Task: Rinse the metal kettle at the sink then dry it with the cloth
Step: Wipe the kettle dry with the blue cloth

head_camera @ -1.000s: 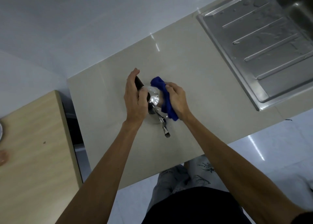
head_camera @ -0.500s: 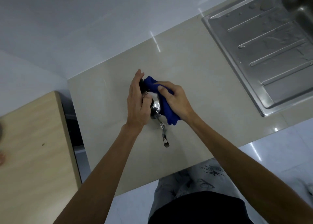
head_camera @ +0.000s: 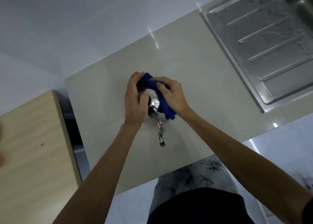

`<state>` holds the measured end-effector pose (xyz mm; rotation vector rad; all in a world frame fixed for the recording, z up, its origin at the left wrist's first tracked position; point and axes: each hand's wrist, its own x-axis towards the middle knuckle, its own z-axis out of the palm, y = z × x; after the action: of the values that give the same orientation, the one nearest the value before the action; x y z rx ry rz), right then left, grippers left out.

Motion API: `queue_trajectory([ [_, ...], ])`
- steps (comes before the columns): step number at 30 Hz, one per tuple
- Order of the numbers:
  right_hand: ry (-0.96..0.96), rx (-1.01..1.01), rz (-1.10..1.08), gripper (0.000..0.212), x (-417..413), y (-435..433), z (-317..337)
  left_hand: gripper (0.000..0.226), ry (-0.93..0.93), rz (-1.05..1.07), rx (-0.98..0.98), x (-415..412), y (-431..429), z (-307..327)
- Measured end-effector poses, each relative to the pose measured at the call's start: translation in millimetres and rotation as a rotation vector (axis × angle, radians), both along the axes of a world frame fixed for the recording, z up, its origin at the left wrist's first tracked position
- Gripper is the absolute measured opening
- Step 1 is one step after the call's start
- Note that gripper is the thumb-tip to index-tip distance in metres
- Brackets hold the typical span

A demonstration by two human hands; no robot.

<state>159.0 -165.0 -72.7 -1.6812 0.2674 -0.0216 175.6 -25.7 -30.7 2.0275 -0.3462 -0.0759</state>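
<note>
A shiny metal kettle (head_camera: 153, 102) stands on the beige counter (head_camera: 105, 95), its thin curved spout (head_camera: 160, 132) pointing toward me. My left hand (head_camera: 133, 100) wraps around its black handle on the left side. My right hand (head_camera: 171, 93) presses a blue cloth (head_camera: 165, 107) against the kettle's right and far side. The cloth covers much of the kettle's body, and both hands hide its base.
A steel sink drainboard (head_camera: 264, 42) with wet ridges lies at the right, the basin (head_camera: 301, 5) at the top right corner. A wooden table (head_camera: 32, 152) stands lower left, separated by a dark gap. White wall tiles sit behind the counter.
My right hand has slid the blue cloth further around the kettle's far side toward the handle. My left hand has closed tighter on the handle. The kettle stays in place.
</note>
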Motion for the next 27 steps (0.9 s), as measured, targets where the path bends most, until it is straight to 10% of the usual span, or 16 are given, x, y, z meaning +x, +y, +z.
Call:
queue_trajectory([
  [7, 0.133, -0.172, -0.029, 0.039, -18.7, -27.2, -56.3, 0.053, 0.008, 0.208, -0.039, -14.6, -19.1, -7.1],
  [13, 0.241, 0.342, -0.246, 0.044, -52.2, -6.6, -36.7, 0.056, 0.004, 0.292, -0.053, -19.5, -29.4, -3.8],
  [18, 0.234, 0.288, -0.257, 0.049, -114.6, 21.0, -39.9, 0.054, 0.014, 0.293, -0.043, -19.7, -27.1, -6.3],
  [27, 0.398, 0.172, 0.08, 0.04, 23.1, -33.1, -36.4, 0.055, -0.007, 0.273, -0.021, -20.2, -22.8, -9.4],
])
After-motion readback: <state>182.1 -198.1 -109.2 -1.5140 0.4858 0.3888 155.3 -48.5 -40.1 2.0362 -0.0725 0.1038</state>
